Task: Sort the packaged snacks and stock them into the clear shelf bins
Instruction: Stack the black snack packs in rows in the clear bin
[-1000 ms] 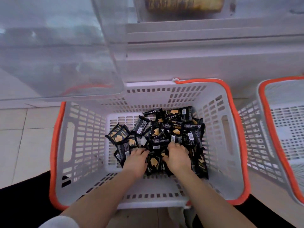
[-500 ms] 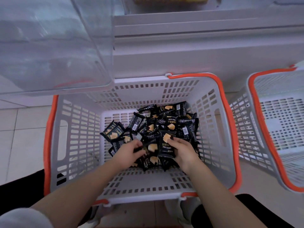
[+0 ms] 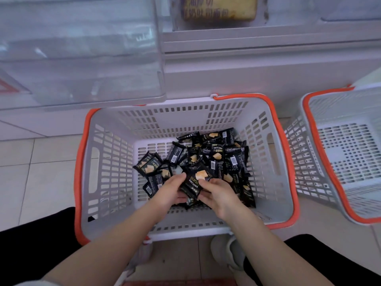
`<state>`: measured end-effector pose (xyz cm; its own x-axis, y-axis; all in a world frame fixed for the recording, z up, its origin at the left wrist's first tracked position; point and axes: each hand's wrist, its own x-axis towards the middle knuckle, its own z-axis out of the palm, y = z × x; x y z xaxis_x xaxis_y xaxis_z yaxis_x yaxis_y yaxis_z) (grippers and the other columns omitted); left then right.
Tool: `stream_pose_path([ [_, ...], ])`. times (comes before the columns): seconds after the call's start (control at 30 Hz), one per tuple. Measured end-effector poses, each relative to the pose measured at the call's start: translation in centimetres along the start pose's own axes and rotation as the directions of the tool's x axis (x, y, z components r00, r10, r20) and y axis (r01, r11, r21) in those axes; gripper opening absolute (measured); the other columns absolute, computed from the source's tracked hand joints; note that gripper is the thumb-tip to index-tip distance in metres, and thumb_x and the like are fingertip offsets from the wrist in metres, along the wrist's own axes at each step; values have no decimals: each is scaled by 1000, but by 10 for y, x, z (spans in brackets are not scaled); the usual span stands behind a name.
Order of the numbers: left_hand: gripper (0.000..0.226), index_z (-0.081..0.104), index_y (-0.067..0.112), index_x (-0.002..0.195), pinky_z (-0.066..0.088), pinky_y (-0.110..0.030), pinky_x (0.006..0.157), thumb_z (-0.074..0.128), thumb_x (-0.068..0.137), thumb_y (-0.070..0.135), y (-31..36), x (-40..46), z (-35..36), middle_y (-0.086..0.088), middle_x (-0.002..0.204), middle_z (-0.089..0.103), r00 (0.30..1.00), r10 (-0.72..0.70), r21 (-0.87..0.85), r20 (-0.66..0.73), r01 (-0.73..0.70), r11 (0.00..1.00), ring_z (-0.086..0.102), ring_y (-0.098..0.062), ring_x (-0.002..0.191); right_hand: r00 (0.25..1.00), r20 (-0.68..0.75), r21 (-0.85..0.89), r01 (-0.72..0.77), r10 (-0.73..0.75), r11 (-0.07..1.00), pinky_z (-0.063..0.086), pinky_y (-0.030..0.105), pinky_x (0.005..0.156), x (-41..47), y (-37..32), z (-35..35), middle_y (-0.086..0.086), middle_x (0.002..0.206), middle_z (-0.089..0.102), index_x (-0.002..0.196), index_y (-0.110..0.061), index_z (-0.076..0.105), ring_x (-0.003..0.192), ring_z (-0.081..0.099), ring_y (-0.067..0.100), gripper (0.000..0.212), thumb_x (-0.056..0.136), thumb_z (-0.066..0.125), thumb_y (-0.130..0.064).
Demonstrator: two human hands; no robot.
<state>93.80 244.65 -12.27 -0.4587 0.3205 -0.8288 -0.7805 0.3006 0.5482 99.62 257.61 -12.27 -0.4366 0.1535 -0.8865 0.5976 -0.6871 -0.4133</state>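
A grey basket with an orange rim (image 3: 107, 162) stands on the floor and holds several black snack packets (image 3: 218, 155) with gold print. My left hand (image 3: 171, 193) and my right hand (image 3: 218, 195) meet low in the basket and together grip a small bunch of black packets (image 3: 194, 182), the top one face up. A clear shelf bin (image 3: 82, 54) juts out at the upper left, above the basket's far left corner.
A second grey basket with an orange rim (image 3: 313, 129) stands to the right. White shelving (image 3: 257, 62) runs behind, with a yellow-labelled pack (image 3: 218, 9) in a bin at the top. Tiled floor (image 3: 37, 172) lies left; my shoe (image 3: 228, 254) is below the basket.
My hands have come together from digging in the pile and have lifted a bunch of packets between them. The view has tilted up a little.
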Motion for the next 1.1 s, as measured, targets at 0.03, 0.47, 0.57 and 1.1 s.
stream_pose_path([
  [0.03,28,55,18,110,51,-33,83,44,96,39,-3,-1,-1,-7,106,67,1000,5,32,29,-6,999,65,-25,96,1000,-5,-58,29,-30,998,55,22,59,-1,2,1,11,90,65,88,-7,48,76,65,17,14,88,62,-7],
  [0.47,56,43,19,136,52,-33,88,65,85,32,-26,20,-34,-1,122,58,992,5,381,-126,44,924,62,-16,99,804,192,-945,-4,-562,-328,31,37,103,36,-30,-61,7,136,45,131,-14,47,128,35,26,38,94,48,-21],
  [0.57,48,50,17,128,51,-26,79,65,85,30,-25,21,-38,4,106,63,990,9,363,-140,43,931,63,-11,89,840,194,-897,-57,-506,-439,36,36,97,42,-31,-71,9,130,47,125,-10,49,122,39,28,34,91,47,-10],
  [1.1,20,54,41,101,51,-29,74,62,88,28,29,-38,-24,11,92,67,919,323,119,-227,-303,945,65,-13,84,957,2,-223,284,-291,933,51,31,70,-59,-64,-26,3,87,67,94,-12,62,78,62,16,10,87,60,-5],
])
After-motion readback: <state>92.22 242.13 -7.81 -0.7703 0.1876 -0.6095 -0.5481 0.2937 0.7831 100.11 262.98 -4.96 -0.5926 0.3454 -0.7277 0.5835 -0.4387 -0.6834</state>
